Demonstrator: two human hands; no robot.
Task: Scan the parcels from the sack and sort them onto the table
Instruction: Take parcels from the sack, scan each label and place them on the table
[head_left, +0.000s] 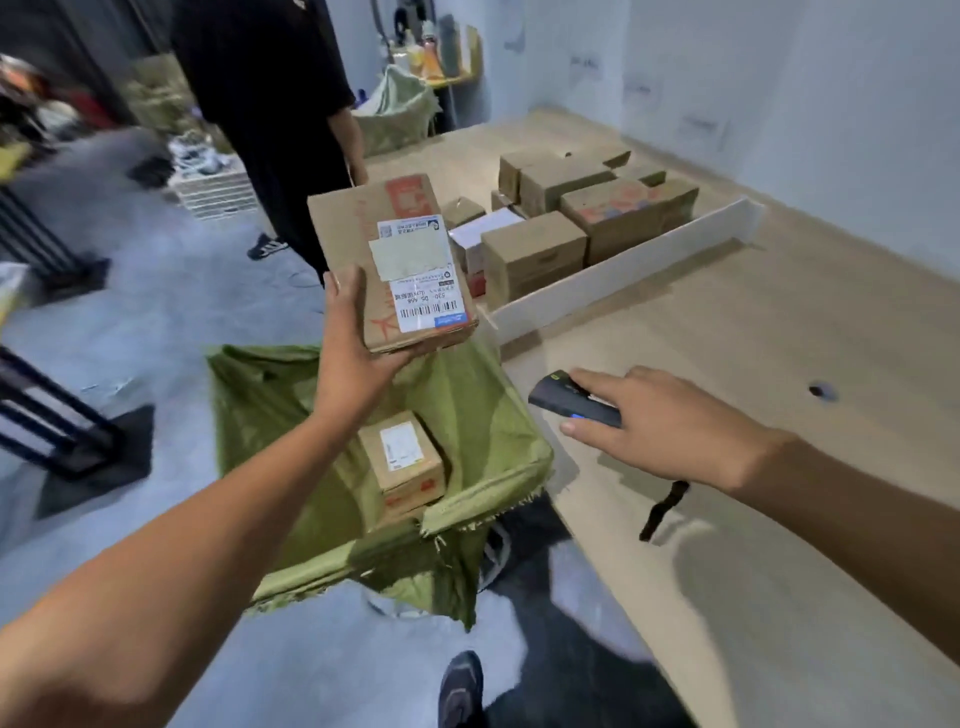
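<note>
The cardboard parcel is held in the air over the open mouth of the green sack, tilted slightly, with its white shipping label and barcode facing up. The left hand is grasping it from below at its near end, thumb pressed on the top face beside the label. Down in the sack lies a second parcel, a smaller brown box with its own white label upward. The sack stands on the floor against the edge of the bench. Just right of the sack, over the bench's near edge, the right hand is grasping a dark handheld scanner, fingers laid over its top and thumb along the near side; its nose points toward the held parcel. A black strap hangs under that wrist. Farther back on the bench, a white divider runs diagonally, and behind it sorted boxes sit packed together. A person in black clothes stands on the floor beyond the sack, beside the bench's far corner.
</note>
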